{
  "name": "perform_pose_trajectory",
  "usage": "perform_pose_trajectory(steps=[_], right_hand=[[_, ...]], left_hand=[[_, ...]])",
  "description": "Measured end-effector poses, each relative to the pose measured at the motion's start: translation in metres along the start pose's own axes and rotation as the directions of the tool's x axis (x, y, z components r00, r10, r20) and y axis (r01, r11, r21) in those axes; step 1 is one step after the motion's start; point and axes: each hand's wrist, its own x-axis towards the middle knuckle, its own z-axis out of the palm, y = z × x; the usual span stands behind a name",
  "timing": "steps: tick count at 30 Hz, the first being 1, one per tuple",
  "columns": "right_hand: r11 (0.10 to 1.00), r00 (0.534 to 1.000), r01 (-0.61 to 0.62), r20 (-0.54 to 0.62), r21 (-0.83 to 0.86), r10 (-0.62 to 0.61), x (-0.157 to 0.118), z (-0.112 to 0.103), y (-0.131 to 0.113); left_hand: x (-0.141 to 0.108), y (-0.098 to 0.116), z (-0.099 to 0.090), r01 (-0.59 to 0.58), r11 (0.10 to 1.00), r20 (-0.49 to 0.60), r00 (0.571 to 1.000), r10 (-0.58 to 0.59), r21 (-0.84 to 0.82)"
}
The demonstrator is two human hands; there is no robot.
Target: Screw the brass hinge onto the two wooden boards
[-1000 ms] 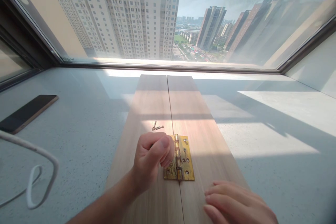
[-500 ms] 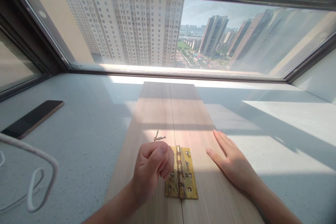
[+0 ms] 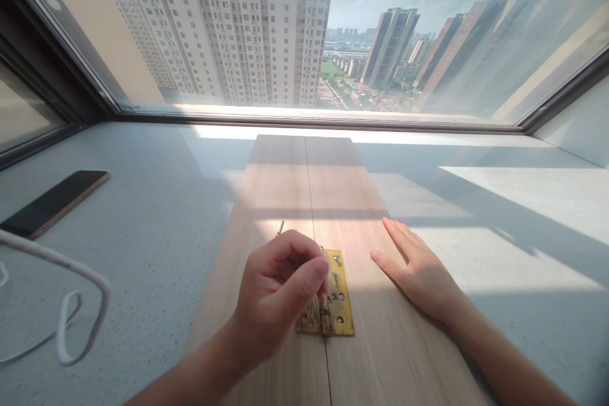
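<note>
Lying on the left board point(image 3: 271, 184), a slim screw point(image 3: 280, 227) shows just beyond the left hand point(image 3: 280, 295); it should be light and stiff, best pinched by its shank. That hand curls above the hinge point(image 3: 342, 307), thumb drawn towards its bent fingers; whether they meet or hold anything, I cannot tell. The brass-coloured hinge straddles the seam, between the boards' outer edges, probably rigid, weighty and slightly slippery; its leaf edges offer the surest hold. The right hand point(image 3: 423, 276) lies flat, thumb and fingers apart, along the right board point(image 3: 380, 342)'s right edge.
</note>
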Motion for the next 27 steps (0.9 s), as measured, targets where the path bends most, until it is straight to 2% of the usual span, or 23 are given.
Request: perform_pose_trajectory(steps=[3, 6, 8, 10, 13, 15, 20, 24, 27], right_hand=[[1.000, 1.000, 0.003, -0.003, -0.006, -0.003, 0.001, 0.001, 0.000], [1.000, 1.000, -0.018, 0.014, -0.003, 0.018, 0.001, 0.000, -0.001], [0.999, 0.999, -0.034, 0.027, 0.003, 0.034, 0.002, 0.000, -0.002], [0.999, 0.998, -0.050, 0.034, 0.006, 0.050, 0.002, -0.001, -0.003], [0.998, 0.997, -0.063, 0.033, 0.007, 0.063, 0.002, -0.001, -0.004], [0.998, 0.998, -0.063, 0.027, 0.010, 0.062, 0.002, -0.001, -0.004], [0.998, 0.999, -0.054, 0.001, 0.021, 0.054, 0.001, -0.001, -0.003], [0.998, 0.998, -0.062, 0.012, 0.028, 0.062, 0.002, -0.002, -0.004], [0.997, 0.997, -0.074, 0.018, 0.031, 0.073, 0.002, -0.002, -0.004]], left_hand=[[-0.007, 0.003, 0.007, 0.010, 0.999, -0.001, 1.000, -0.009, 0.032], [-0.019, 0.002, 0.012, 0.062, 0.993, -0.055, 0.996, -0.068, -0.105], [-0.027, 0.001, 0.014, 0.056, 0.975, -0.088, 0.993, -0.076, -0.216], [-0.030, 0.001, 0.013, 0.034, 0.968, -0.082, 0.995, -0.056, -0.247], [-0.027, 0.002, 0.011, 0.028, 0.981, -0.007, 1.000, -0.030, -0.190], [-0.021, 0.002, 0.009, -0.013, 0.992, 0.000, 1.000, 0.013, -0.127], [-0.016, -0.004, 0.005, -0.190, 0.978, -0.142, 0.969, 0.201, 0.085], [-0.026, -0.007, 0.011, -0.186, 0.963, -0.260, 0.937, 0.233, 0.193], [-0.033, -0.008, 0.022, -0.164, 0.978, -0.348, 0.916, 0.200, 0.131]])
